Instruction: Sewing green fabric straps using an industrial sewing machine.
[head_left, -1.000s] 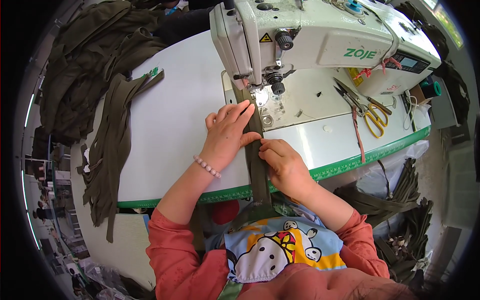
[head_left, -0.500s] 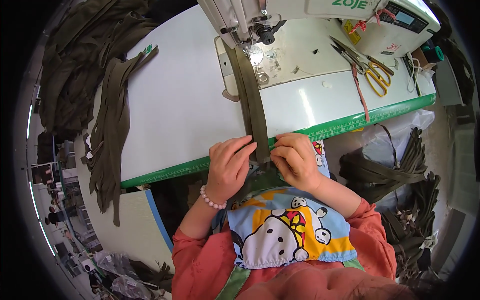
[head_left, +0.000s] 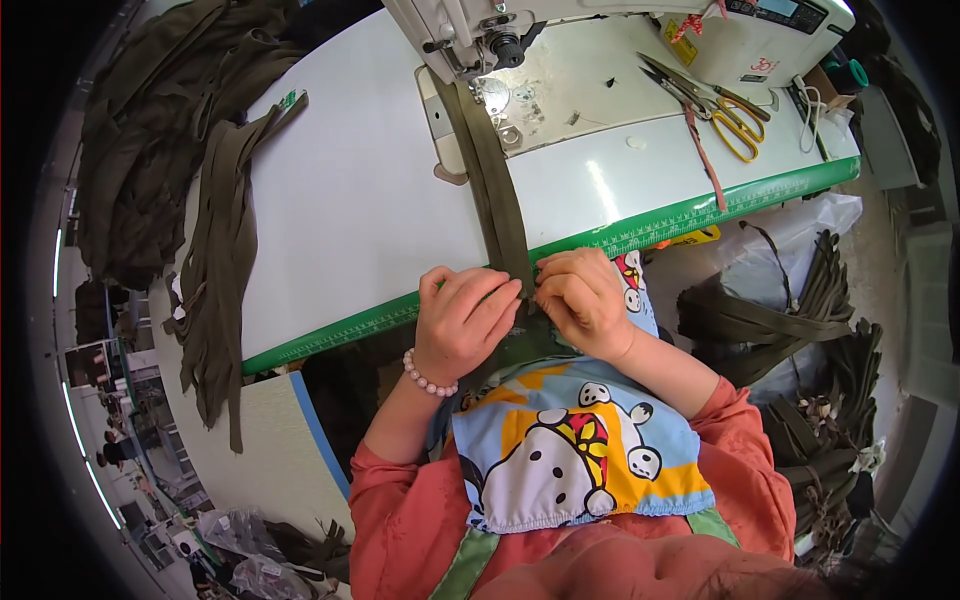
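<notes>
A long dark olive fabric strip [head_left: 495, 185] runs from beneath the sewing machine's head [head_left: 465, 35] down over the table's green front edge. My left hand [head_left: 465, 318], with a beaded bracelet at its wrist, pinches the strip's near end from the left. From the right, my right hand [head_left: 583, 300] has its curled fingers closed at the same end, thumb and forefinger together. The fingertips of both hands are nearly touching across the strip. Its lowest part hangs below the table edge, partly hidden by my fingers.
Yellow-handled scissors [head_left: 735, 125] lie right of the machine beside a thin reddish strip [head_left: 705, 160]. Several olive strips [head_left: 225, 250] hang over the table's left side, near a large dark fabric pile [head_left: 150, 140]. More bundled strips [head_left: 770, 315] sit at the lower right with clear plastic.
My hands have come slightly closer together at the strip's end. The whole view has shifted a little, so the machine and table appear higher and further left.
</notes>
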